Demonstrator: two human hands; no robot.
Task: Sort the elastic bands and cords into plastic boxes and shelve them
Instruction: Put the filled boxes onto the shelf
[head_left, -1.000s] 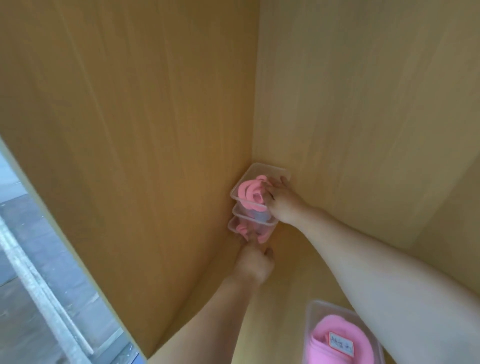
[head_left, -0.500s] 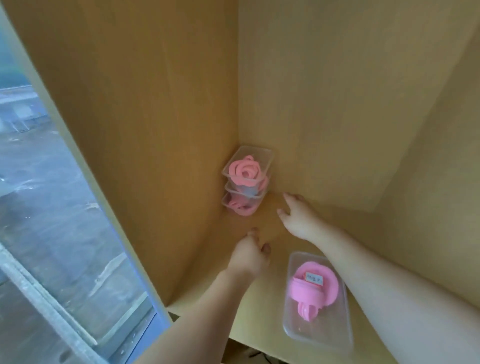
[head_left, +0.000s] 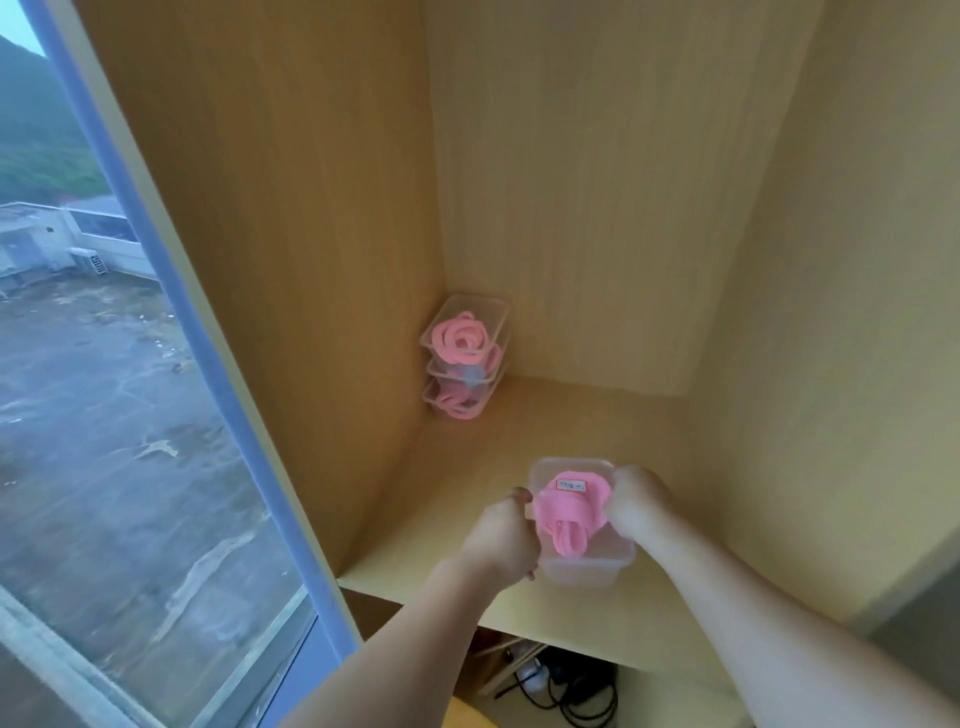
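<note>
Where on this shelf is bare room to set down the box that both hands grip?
Bare shelf board runs from the stacked boxes rightward along the back wall to the right wall, and between stack and held box. Only the back left corner is crowded.

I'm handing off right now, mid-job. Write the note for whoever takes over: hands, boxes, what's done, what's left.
Left hand: grips the left side of the front box.
Right hand: grips its right side.
The front box is near the front edge of the shelf and holds a labelled pink band bundle.
Done: a stack of filled boxes stands in the back-left corner.
Left: probably set the front box beside or on that stack.
</note>
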